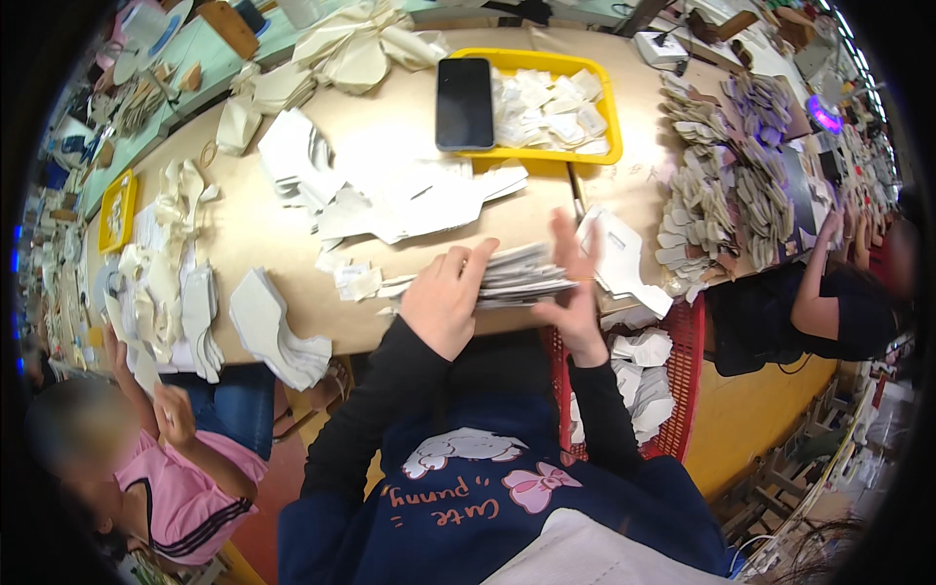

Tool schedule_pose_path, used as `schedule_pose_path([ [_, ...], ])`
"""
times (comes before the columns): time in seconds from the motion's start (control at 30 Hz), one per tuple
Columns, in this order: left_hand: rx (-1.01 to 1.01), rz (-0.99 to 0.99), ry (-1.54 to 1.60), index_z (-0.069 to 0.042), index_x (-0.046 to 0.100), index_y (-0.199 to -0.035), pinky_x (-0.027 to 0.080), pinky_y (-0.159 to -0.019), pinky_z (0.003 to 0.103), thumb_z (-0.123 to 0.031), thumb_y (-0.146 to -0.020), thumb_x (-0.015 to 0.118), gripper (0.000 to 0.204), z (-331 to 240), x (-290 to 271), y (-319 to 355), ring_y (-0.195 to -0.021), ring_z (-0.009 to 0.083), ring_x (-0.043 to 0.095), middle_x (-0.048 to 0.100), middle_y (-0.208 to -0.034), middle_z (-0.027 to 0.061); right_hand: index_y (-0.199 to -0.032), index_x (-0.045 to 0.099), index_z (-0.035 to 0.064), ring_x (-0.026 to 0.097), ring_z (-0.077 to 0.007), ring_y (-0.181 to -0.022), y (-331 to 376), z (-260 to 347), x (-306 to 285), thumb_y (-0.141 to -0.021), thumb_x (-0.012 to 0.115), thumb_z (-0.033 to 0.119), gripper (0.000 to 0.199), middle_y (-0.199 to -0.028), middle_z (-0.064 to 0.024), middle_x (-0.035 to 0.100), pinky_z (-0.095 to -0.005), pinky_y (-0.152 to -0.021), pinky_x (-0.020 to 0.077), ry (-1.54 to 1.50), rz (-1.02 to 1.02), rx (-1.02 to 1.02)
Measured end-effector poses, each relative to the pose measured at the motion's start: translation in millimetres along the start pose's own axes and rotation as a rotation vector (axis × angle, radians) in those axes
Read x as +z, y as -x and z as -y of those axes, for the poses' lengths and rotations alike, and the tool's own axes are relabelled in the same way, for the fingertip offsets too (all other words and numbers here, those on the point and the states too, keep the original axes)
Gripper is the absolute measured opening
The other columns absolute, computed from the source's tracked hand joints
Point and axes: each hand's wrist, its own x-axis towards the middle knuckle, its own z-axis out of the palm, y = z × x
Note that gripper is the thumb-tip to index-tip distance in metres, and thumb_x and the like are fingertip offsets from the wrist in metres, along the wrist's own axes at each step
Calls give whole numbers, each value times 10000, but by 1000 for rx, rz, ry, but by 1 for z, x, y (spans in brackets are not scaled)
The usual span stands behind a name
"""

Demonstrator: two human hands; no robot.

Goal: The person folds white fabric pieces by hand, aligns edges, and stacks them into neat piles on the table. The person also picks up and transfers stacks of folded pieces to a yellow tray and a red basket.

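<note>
Near the front edge of the table, a stack of flat grey-white cut pieces (522,273) stands on edge between my two hands. My left hand (444,304) is closed round its left end, fingers on top. At the other end my right hand (577,297) is open, fingers spread and slightly blurred, its thumb side close to the stack's edge; whether it touches is unclear. Just right of it lies a loose white curved piece (624,263). Beyond the stack, white cut pieces (409,205) are heaped, and small labels (356,281) sit by my left hand.
A yellow tray (616,127) of small white pieces stands at the back, a black phone (465,105) on its left side. More stacks (273,327) are at left, grey bundles (697,195) at right. A red basket (690,380) is below; co-workers sit on both sides.
</note>
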Motion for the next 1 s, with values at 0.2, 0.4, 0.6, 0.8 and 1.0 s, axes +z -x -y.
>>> schedule_pose_path([
  [0.2,160,-106,15,-89,386,-1424,406,-1011,434,20,-614,688,872,-6,41,-21,-1174,359,509,522,-1259,159,-1540,152,42,267,-242,-1434,-1,-14,-8,-835,694,440,974,-1547,-146,305,-364,-1176,187,-371,-188,133],
  [0.4,128,-167,81,-100,396,-1399,384,-1019,471,-36,-578,738,892,-2,41,-27,-1251,418,439,410,-1368,232,-1545,145,76,280,-251,-1432,-4,-21,0,-885,573,599,944,-1546,-158,304,-376,-1175,196,-612,-232,96],
  [0.6,72,-113,149,-92,487,-1319,343,-969,471,1,-634,643,709,-10,48,-21,-1209,360,465,477,-1289,173,-1449,332,54,467,-185,-1206,-4,-30,31,-905,617,351,682,-1306,-99,481,-308,-1051,343,-404,-197,20],
  [0.8,35,-357,-6,-82,550,-1262,354,-928,471,-4,-680,579,588,-51,64,6,-1104,336,511,520,-1189,139,-1355,427,44,538,-123,-952,9,-21,34,-921,574,257,505,-1069,-45,541,-258,-874,438,-472,-324,42],
  [1.0,-56,-327,-94,-124,575,-1236,452,-833,441,-41,-709,597,535,-41,84,0,-1017,299,582,575,-1082,104,-1220,510,20,550,-166,-1001,17,-37,26,-981,459,427,475,-1099,-62,565,-317,-906,446,-343,-299,104],
])
